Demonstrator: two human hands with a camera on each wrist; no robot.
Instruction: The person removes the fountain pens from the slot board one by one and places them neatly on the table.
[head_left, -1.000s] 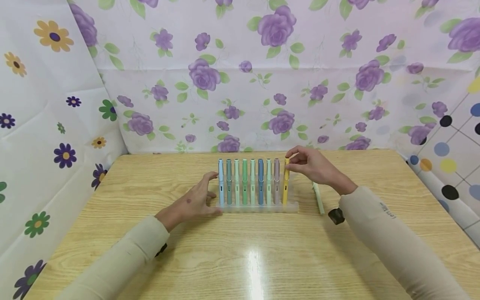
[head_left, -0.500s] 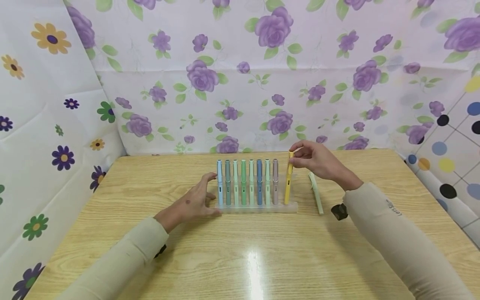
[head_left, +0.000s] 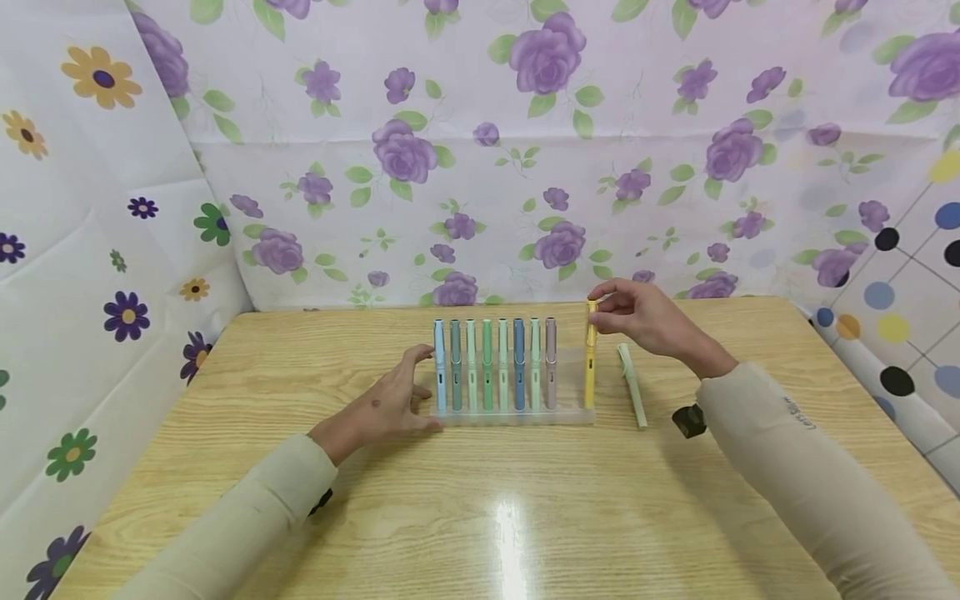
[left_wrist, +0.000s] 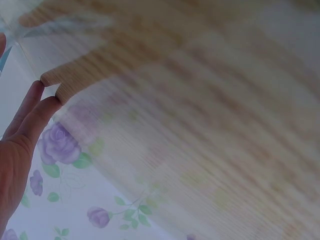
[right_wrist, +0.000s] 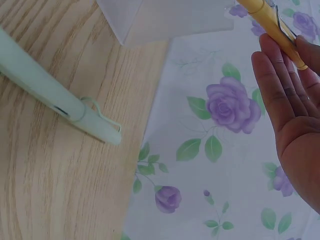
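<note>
A clear pen stand (head_left: 517, 417) holds a row of upright capped pens in blues, greens and mauve, with a light blue pen (head_left: 440, 367) at its left end. My left hand (head_left: 390, 400) holds the stand's left end, thumb at the front base and fingers farther back; in the left wrist view its fingertips (left_wrist: 50, 90) look close to the reflective tabletop. With thumb and fingers my right hand (head_left: 637, 317) pinches the cap of a yellow pen (head_left: 590, 367), upright at the stand's right end. Whether its lower tip sits in a slot is unclear.
A pale green pen (head_left: 633, 387) lies on the wooden table (head_left: 420, 517) just right of the stand, its clip showing in the right wrist view. Flower-printed sheets (head_left: 337, 167) rise behind the table and at the left, with a dotted one (head_left: 900, 333) at the right.
The yellow pen has moved right along the stand in my right hand, away from the mauve pen, tilting midway and now upright. My left hand has stayed in place.
</note>
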